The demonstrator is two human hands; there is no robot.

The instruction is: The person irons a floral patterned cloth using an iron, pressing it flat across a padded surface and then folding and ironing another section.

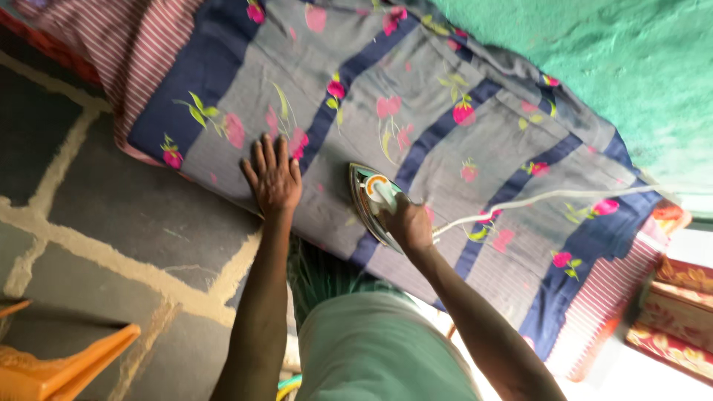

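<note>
A grey cloth (416,111) with dark blue stripes and pink flowers lies spread over a raised surface. My left hand (272,177) presses flat on it near its lower edge, fingers apart. To its right, my right hand (407,221) grips the handle of a white and teal electric iron (373,199), whose sole rests on the cloth. The iron's white cord (549,197) runs off to the right across the fabric.
A red and white striped sheet (126,44) shows under the cloth at the upper left and lower right. The dark stone floor (111,208) has pale joints. An orange plastic chair (52,364) sits at the bottom left. A green wall (631,67) stands behind.
</note>
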